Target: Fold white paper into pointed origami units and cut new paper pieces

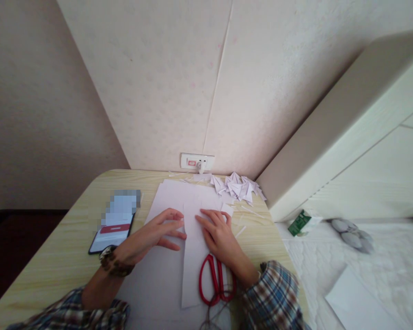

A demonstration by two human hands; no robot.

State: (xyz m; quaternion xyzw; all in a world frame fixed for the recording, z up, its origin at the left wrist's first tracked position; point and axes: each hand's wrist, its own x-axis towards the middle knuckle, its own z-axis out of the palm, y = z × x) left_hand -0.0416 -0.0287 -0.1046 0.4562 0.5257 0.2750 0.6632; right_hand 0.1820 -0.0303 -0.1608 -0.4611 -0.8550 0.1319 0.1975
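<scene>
My left hand (pixel 156 233) lies on a large white sheet of paper (pixel 151 279), fingers stretched and touching the left edge of a narrow white paper strip (pixel 192 266). My right hand (pixel 218 233) rests flat on the strip's upper end, fingers extended and pressing it down. Red-handled scissors (pixel 215 282) lie on the table just under my right wrist. Both hands hold nothing; they only press on paper.
A phone (pixel 115 227) lies left of the sheets on the light wooden table (pixel 55 256). A heap of folded white paper pieces (pixel 237 185) sits at the back near a wall socket (pixel 197 161). To the right, a bed carries a green box (pixel 299 222), grey object (pixel 353 234) and paper sheet (pixel 358 307).
</scene>
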